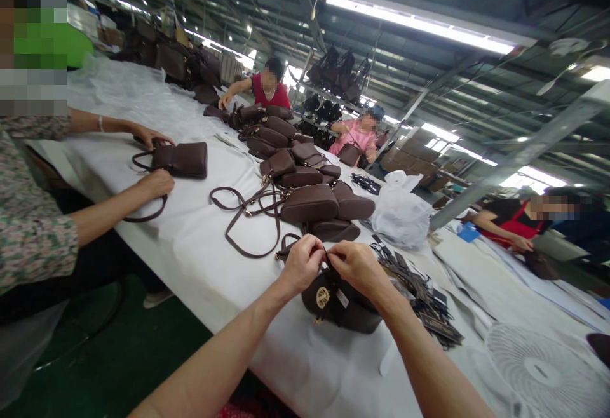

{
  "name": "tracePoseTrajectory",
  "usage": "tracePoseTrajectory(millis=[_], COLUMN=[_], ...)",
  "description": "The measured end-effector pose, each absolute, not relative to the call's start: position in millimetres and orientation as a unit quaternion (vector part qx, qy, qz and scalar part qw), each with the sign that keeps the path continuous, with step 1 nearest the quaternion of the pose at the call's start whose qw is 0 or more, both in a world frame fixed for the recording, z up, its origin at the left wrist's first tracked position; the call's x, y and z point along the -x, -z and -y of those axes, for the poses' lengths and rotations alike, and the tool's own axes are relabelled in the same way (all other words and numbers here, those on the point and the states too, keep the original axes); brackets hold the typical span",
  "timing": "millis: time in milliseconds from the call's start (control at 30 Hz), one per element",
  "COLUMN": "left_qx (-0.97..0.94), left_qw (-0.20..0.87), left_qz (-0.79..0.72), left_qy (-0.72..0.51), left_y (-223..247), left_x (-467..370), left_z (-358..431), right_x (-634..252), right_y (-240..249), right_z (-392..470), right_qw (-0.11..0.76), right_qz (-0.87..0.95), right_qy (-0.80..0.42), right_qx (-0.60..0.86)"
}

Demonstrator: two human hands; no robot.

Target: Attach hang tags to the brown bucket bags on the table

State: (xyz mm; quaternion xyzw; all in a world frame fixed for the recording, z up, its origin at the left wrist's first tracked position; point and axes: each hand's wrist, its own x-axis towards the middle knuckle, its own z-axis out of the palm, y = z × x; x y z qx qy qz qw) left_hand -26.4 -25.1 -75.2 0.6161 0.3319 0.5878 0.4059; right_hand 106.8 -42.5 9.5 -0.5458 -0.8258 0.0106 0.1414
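Dark-brown, rounded, leather-like handbag (pixel 355 317) on white-covered worktop (pixel 222 281), at 6 o'clock of left hand (pixel 304 263) and right hand (pixel 356 267); both grips narrow, pinching thin dark strand (pixel 325 255). Flat dark tags (pixel 426 297) at handbag's 3 o'clock.

Worktable (pixel 200 246): one handbag (pixel 359 317) at the near side, further stock behind and to either side.
Handbag lies before the person, below the left hand (pixel 302 262) and right hand (pixel 355 265); handbag pile (pixel 309 202) behind it, loose strap (pixel 252 255) left of pile; plastic bag (pixel 400 218) right of pile; tag heap (pixel 424 297) right of near handbag, in front of plastic bag; fan (pixel 538 370) at near right; second handbag (pixel 183 160) at left, by a co-worker's hands (pixel 157 183); plastic sheeting (pixel 128 97) behind that.
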Motion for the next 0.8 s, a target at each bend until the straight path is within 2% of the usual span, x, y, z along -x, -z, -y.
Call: tracePoseTrajectory(millis=[367, 567, 800], left_qx=[-0.653, -0.65, -0.669], left_qw=[0.401, 0.45, 0.457], left_qz=[-0.329, -0.312, -0.312], left_qy=[-0.552, -0.527, -0.496], left_y=[72.6, 74.1, 67.9], left_x=[30.9, 33.5, 35.5], left_z=[16.9, 12.3, 15.6], right_x=[-112.2, -113.3, -112.9], right_y=[-1.0, 1.3, 2.7], right_z=[41.0, 39.6, 42.2], right_qw=[0.173, 0.189, 0.205], right_qz=[0.849, 0.852, 0.842], right_qy=[0.019, 0.0, 0.016], right_qx=[0.499, 0.488, 0.499])
